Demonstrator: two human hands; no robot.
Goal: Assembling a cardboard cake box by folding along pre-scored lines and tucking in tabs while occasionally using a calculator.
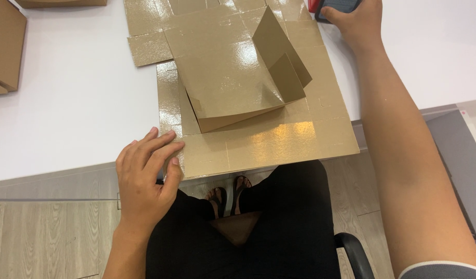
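Flat glossy cardboard sheet (258,139) pinned at the desk's (67,103) near edge.
Left hand (145,178) fingers spread flat on its near-left corner; right hand (354,20) grips a dark tool (333,6) at the far edge. Taping or cutting stage, likely; bringing the tool over needs a steady sheet.

Left hand (145,178) flat, right hand (358,20) outstretched

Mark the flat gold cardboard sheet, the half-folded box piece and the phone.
flat gold cardboard sheet (279,147), head view, glossy near edge.
half-folded box piece (222,77), head view, flat panel.
phone (338,5), head view, dark screen.
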